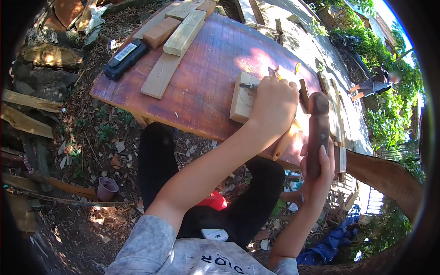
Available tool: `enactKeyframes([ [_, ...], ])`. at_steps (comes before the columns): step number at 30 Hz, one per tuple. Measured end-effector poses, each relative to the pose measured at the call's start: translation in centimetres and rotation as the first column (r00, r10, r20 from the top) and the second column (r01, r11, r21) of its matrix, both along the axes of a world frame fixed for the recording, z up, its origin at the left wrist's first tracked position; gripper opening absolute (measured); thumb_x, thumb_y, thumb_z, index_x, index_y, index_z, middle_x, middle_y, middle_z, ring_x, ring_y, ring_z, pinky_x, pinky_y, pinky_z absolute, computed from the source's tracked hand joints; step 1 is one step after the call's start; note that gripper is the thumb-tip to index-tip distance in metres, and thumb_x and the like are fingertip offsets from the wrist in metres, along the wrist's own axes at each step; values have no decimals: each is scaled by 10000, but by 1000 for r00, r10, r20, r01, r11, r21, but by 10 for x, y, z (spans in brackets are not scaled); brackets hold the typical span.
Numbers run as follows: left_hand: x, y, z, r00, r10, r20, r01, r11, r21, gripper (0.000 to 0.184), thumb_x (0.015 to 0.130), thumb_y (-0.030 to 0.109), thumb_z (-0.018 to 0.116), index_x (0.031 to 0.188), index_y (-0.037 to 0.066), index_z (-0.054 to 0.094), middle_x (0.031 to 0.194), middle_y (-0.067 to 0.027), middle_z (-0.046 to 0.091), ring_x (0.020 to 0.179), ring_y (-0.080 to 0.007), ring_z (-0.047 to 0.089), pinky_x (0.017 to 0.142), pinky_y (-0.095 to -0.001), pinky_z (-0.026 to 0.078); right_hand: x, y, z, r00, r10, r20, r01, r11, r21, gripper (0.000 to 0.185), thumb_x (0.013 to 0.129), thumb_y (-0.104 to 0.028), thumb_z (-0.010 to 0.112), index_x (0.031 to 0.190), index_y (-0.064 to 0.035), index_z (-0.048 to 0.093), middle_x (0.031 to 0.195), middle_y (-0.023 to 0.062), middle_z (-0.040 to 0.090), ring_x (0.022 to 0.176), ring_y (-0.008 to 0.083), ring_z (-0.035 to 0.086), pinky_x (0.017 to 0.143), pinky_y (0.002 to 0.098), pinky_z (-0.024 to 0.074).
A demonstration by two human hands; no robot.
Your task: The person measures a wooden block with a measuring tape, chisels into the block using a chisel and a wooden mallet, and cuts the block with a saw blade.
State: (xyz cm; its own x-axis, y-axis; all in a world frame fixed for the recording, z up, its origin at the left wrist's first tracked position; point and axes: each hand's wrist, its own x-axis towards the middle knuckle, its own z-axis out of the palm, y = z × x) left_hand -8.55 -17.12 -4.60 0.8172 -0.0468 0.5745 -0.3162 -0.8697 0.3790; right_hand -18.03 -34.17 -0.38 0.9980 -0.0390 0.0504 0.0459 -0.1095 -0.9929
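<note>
Wrapped in a fist, my left hand (276,98) grips what looks like a chisel (249,85). Its metal blade points left over the pale wood block (240,101), and the fist hides its handle. A curved dotted line is marked on the block, which lies near the table's front edge. To the right, my right hand (321,167) is closed around a dark brown wooden mallet-like tool (317,137), held upright with its rounded end on top. Between the two hands a light wooden handle with a hole (285,143) lies at the table edge, partly covered by my left hand.
Wood strips (161,75), a reddish-brown block (161,32) and a black case with a label (125,59) lie on the table's (215,50) left side. More planks lean along its right edge. A purple cup (107,188) stands on the littered ground. A person (376,86) is far right.
</note>
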Motion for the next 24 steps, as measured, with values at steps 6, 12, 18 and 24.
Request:
enactKeyframes([
  [6, 1, 0, 2, 979, -171, 115, 190, 964, -185, 131, 900, 161, 695, 924, 41, 647, 875, -145, 699, 838, -340, 687, 802, -456, 532, 3, -2, -2, 999, -35, 25, 32, 994, 107, 482, 1046, -272, 542, 1437, 6, 497, 932, 107, 650, 634, 88, 534, 531, 230, 388],
  [12, 0, 0, 4, 983, -157, 94, 173, 966, -194, 165, 912, 172, 702, 924, 22, 635, 874, -162, 684, 851, -366, 684, 800, -479, 535, 1, 3, 2, 1000, -18, 16, 16, 994, 112, 497, 1045, -246, 527, 1481, -15, 469, 927, 117, 661, 639, 94, 541, 538, 234, 399],
  [18, -2, 2, 10, 985, -163, 50, 170, 966, -195, 185, 939, 186, 686, 910, 12, 631, 902, -179, 682, 884, -380, 679, 798, -500, 532, -2, -2, 5, 997, 72, -35, -69, 994, 82, 445, 1055, -219, 559, 1458, -45, 486, 959, 67, 659, 718, 89, 593, 563, 234, 416],
  [24, -1, 2, 9, 988, -148, 37, 153, 964, -218, 160, 939, 179, 688, 983, 29, 657, 925, -154, 695, 887, -393, 676, 800, -500, 527, -2, -6, 7, 998, 58, -30, -53, 986, 157, 464, 1060, -232, 563, 1475, -46, 477, 957, 61, 651, 713, 91, 599, 582, 240, 429],
])
